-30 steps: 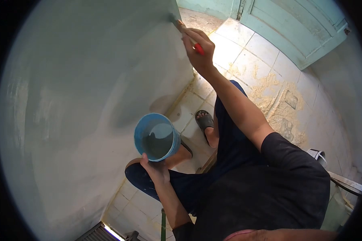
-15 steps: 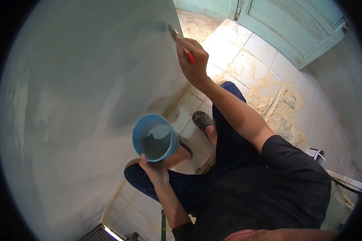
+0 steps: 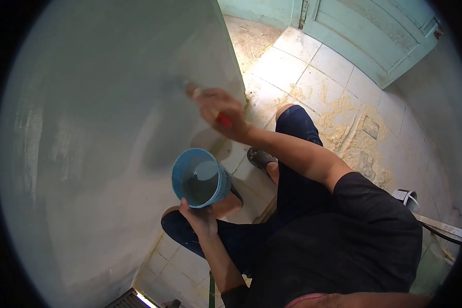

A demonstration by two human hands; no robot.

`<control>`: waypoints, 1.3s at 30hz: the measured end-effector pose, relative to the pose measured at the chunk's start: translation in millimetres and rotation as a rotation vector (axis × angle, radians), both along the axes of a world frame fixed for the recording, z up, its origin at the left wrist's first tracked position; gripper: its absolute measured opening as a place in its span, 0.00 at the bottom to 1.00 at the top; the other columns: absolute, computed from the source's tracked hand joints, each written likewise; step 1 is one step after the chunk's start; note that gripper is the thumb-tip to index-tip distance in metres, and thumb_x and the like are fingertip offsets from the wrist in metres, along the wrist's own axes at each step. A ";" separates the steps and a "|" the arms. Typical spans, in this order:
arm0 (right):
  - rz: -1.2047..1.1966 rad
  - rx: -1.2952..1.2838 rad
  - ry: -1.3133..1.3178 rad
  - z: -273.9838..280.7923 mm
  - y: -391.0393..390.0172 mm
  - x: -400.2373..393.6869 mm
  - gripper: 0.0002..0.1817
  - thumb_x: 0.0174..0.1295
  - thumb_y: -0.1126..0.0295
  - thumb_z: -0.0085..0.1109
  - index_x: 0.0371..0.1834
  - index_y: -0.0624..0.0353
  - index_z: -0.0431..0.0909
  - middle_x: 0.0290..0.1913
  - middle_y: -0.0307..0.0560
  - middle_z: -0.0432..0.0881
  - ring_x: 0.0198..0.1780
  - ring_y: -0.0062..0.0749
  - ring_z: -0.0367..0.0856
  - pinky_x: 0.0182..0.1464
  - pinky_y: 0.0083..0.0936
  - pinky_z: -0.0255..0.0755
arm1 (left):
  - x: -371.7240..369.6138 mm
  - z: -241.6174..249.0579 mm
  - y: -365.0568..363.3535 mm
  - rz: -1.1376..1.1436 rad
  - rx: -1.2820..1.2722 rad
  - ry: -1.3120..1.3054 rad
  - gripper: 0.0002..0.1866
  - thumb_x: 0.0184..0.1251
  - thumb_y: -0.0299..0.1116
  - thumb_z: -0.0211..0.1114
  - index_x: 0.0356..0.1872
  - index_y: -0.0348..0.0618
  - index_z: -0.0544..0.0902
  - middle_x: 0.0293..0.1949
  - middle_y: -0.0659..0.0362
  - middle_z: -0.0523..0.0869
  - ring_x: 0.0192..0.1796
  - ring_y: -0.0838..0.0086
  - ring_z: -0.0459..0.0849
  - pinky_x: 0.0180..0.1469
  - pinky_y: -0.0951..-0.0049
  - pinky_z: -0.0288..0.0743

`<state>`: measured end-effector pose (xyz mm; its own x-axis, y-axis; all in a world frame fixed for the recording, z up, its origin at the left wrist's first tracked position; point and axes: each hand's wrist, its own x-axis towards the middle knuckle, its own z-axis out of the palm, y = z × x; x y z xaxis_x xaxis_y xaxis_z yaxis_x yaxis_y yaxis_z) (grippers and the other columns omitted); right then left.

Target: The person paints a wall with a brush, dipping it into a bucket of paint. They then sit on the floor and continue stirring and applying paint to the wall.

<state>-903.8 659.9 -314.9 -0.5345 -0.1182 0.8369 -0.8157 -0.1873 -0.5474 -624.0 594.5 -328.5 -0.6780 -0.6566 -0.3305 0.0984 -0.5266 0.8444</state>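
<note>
My right hand [image 3: 223, 114] is closed around a paintbrush [image 3: 224, 119] whose handle ends in red. Motion smears the brush and the fingers; its bristle end overlaps the greenish-grey wall [image 3: 102, 102]. In my left hand [image 3: 199, 219] is a blue bucket [image 3: 222, 186], gripped low at its near side with the thumb up by the rim. The bucket tilts toward me, and greyish liquid [image 3: 200, 187] shows inside it. A darker patch lies on the wall just beyond the brush tip.
White floor tiles [image 3: 280, 66] carry crumbly yellowish residue [image 3: 339, 123]. A pale green door [image 3: 364, 41] stands at the upper right. Near my right side sits a white container [image 3: 406, 198]. My bent knees and sandalled feet [image 3: 262, 158] are close to the wall's foot.
My right hand with the paintbrush has moved down and to the left across the wall. The bucket and left hand have barely shifted.
</note>
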 end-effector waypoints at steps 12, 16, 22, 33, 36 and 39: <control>-0.103 -0.502 -0.843 -11.4 14.1 -80.6 0.15 0.71 0.72 0.70 0.46 0.79 0.83 0.47 0.59 0.89 0.47 0.37 0.93 0.52 0.23 0.87 | 6.2 -4.8 -5.2 0.014 -0.016 -0.031 0.42 0.71 0.66 0.62 0.75 0.45 0.70 0.72 0.55 0.75 0.72 0.61 0.75 0.68 0.56 0.72; 0.039 -0.680 -0.954 -8.5 -16.2 -73.1 0.14 0.74 0.73 0.65 0.49 0.80 0.81 0.48 0.62 0.88 0.49 0.44 0.93 0.56 0.30 0.90 | 6.2 -2.5 -2.9 0.021 -0.017 -0.043 0.43 0.71 0.66 0.62 0.75 0.45 0.70 0.71 0.55 0.75 0.71 0.61 0.76 0.67 0.57 0.73; 0.164 -0.519 -0.986 -18.1 -42.9 -36.4 0.16 0.75 0.71 0.65 0.52 0.78 0.83 0.48 0.62 0.89 0.48 0.41 0.93 0.55 0.27 0.90 | 8.0 -7.9 -7.7 0.009 -0.015 -0.029 0.42 0.71 0.66 0.62 0.75 0.47 0.70 0.71 0.56 0.76 0.71 0.62 0.76 0.66 0.59 0.74; 0.154 -0.220 -0.725 -44.9 -3.0 -33.4 0.12 0.78 0.72 0.60 0.46 0.73 0.85 0.43 0.55 0.91 0.47 0.37 0.93 0.57 0.31 0.88 | 8.0 -4.1 -4.4 0.055 0.013 0.003 0.40 0.72 0.64 0.62 0.75 0.46 0.71 0.72 0.56 0.76 0.73 0.63 0.75 0.70 0.58 0.71; 0.064 -0.477 -0.868 -27.3 3.7 -77.3 0.13 0.78 0.70 0.60 0.48 0.73 0.85 0.43 0.54 0.91 0.47 0.36 0.93 0.58 0.30 0.87 | 5.9 1.4 0.1 0.072 0.002 0.016 0.41 0.72 0.64 0.62 0.75 0.44 0.70 0.72 0.55 0.75 0.74 0.61 0.74 0.72 0.56 0.69; 0.041 -0.768 -1.023 -28.8 -13.8 -86.5 0.13 0.74 0.70 0.65 0.44 0.74 0.87 0.37 0.53 0.91 0.40 0.30 0.92 0.47 0.25 0.87 | 4.7 1.1 -0.8 0.068 -0.012 0.021 0.42 0.72 0.64 0.63 0.76 0.43 0.69 0.73 0.54 0.75 0.75 0.60 0.73 0.74 0.55 0.67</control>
<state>-990.4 646.1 -343.6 -0.9796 0.1791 -0.0909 -0.0755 -0.7479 -0.6595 -619.2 593.8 -327.4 -0.6387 -0.7050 -0.3085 0.1516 -0.5083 0.8477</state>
